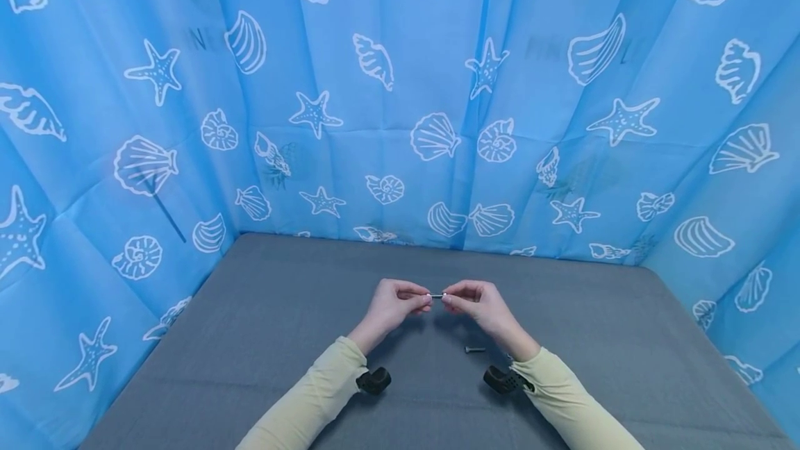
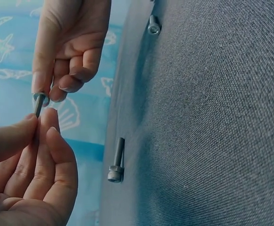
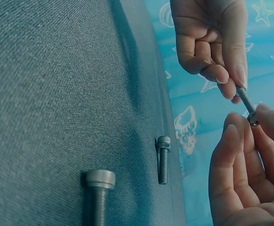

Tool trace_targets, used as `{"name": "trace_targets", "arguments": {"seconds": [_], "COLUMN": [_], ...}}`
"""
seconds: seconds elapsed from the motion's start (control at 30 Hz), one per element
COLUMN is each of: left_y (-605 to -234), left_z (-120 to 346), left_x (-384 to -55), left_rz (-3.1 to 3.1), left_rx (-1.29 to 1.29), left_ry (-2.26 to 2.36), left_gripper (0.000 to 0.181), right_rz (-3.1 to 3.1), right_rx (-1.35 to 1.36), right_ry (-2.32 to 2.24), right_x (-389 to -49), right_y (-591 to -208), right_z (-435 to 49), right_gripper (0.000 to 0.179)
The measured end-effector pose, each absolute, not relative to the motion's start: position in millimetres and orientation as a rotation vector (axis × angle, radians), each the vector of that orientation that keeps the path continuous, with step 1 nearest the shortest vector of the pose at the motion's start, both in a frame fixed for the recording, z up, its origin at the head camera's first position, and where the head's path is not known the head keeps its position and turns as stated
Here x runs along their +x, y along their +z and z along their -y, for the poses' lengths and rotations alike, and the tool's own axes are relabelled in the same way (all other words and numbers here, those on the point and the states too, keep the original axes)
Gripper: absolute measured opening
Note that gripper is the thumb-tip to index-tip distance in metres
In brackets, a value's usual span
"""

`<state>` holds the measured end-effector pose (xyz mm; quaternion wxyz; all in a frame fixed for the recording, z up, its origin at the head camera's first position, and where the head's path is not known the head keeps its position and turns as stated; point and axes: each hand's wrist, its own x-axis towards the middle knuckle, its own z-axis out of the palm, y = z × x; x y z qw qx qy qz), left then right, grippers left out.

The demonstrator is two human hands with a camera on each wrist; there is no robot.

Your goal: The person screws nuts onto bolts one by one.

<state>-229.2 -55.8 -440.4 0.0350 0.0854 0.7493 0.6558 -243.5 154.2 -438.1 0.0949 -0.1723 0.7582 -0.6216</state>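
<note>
Above the grey table, a small metal bolt [image 3: 246, 101] spans the fingertips of both hands, lying nearly level in the head view. My left hand [image 1: 394, 303] pinches its plain threaded end between thumb and fingers. At the other end, the thumb and fingers of my right hand [image 1: 481, 303] grip the thicker part, where a metal ring [image 2: 41, 98] shows round the shank; the rest there is covered by fingertips. Below my right hand another bolt [image 1: 475, 349] lies on the table. In the right wrist view, a bolt with a nut near its head [image 3: 163, 159] lies farther off.
The grey cloth-covered table [image 1: 300, 367] reaches back to a blue curtain [image 1: 387, 130] with white shells and starfish, which also hangs at both sides. Black wrist cameras [image 1: 375, 381] sit at both sleeve cuffs, low over the cloth.
</note>
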Motion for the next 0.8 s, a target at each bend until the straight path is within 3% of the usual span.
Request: {"name": "trace_targets", "arguments": {"seconds": [0.8], "left_y": [-437.9], "left_z": [53.6], "left_x": [-228.8], "left_rz": [-2.305], "left_rx": [0.342], "left_ry": [2.014], "left_gripper": [0.016], "right_rz": [-2.245], "right_rx": [-0.513], "right_ry": [-1.817], "right_x": [-243.1], "right_y": [-433.7], "right_z": [-155.7], "right_gripper": [0.030]}}
